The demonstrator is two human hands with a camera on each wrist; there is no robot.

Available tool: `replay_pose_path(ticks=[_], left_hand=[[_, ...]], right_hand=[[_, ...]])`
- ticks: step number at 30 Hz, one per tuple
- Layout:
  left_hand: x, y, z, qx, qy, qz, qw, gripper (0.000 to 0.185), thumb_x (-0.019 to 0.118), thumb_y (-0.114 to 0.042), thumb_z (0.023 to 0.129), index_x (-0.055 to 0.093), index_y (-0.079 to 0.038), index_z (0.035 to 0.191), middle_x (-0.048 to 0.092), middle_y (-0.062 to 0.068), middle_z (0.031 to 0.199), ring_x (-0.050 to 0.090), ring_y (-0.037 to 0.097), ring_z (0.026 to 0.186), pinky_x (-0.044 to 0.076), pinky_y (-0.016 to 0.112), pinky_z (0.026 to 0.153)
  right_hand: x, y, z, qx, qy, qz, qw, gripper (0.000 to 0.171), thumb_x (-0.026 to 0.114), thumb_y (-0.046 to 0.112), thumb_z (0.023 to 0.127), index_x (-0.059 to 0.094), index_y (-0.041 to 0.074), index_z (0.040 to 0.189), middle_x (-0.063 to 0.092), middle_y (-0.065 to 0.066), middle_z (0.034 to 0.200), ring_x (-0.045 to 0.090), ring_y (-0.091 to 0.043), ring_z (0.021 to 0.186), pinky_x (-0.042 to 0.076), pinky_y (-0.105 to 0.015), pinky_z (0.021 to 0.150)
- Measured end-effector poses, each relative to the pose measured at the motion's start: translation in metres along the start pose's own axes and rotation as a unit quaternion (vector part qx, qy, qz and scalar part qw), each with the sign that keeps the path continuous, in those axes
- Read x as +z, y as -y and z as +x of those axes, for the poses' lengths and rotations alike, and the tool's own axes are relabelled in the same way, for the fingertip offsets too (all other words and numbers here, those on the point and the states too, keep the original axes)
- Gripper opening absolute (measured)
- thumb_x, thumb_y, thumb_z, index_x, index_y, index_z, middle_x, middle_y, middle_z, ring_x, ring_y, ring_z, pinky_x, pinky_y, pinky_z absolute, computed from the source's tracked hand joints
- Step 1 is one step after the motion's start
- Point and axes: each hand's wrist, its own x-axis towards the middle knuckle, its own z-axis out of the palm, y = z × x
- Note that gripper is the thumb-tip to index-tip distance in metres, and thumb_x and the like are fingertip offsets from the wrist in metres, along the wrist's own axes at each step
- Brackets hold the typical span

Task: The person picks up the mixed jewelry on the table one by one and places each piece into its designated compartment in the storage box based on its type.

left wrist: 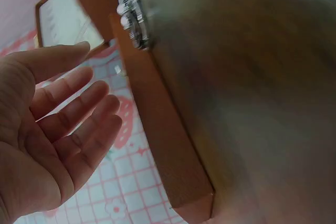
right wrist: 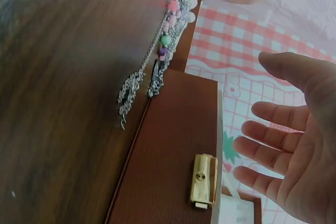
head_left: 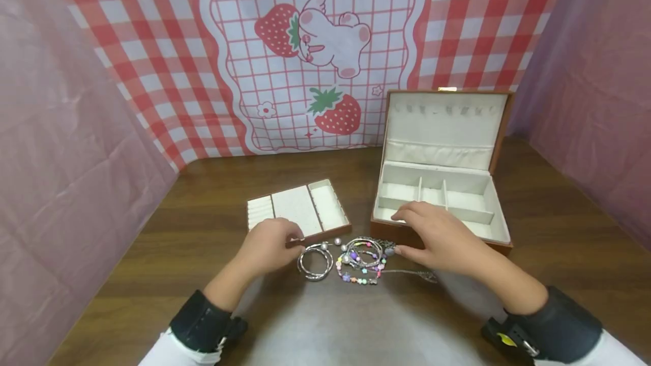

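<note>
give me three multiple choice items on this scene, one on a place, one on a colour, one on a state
1. Where does the jewellery pile lie?
A. inside the box
B. on the table between the hands
C. on the small tray

2. What colour is the jewellery box lining?
A. white
B. black
C. green

3. How is the box lid?
A. shut
B. missing
C. standing open

B: the bracelets lie on the wooden table between the left hand and the right hand.
A: the compartments show white.
C: the lid stands upright behind the compartments.
</note>
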Motion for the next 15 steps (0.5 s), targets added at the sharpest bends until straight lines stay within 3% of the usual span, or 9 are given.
replay_pose_path(ticks=[7, 15], left_hand=[[0.006, -0.002, -0.002, 0.005, 0.045, 0.004, 0.9989, 0.014, 0.082, -0.019, 0.075, 0.071, -0.013, 0.081, 0.064, -0.004, 0.07, 0.057, 0.012, 0.066, 0.05, 0.032, 0.065], [0.009, -0.006, 0.004, -0.04, 0.049, -0.006, 0.998, 0.014, 0.082, -0.018, 0.074, 0.072, -0.01, 0.081, 0.067, -0.003, 0.071, 0.062, 0.015, 0.069, 0.052, 0.035, 0.068]], right_hand=[[0.006, 0.005, 0.006, -0.018, -0.008, 0.02, 1.0, 0.048, 0.083, 0.028, 0.075, 0.063, 0.002, 0.11, 0.061, -0.009, 0.109, 0.058, -0.027, 0.104, 0.049, -0.045, 0.09], [0.01, 0.014, 0.015, -0.03, -0.01, 0.029, 0.999, 0.047, 0.082, 0.027, 0.076, 0.063, 0.003, 0.112, 0.059, -0.006, 0.105, 0.057, -0.022, 0.099, 0.05, -0.041, 0.086]])
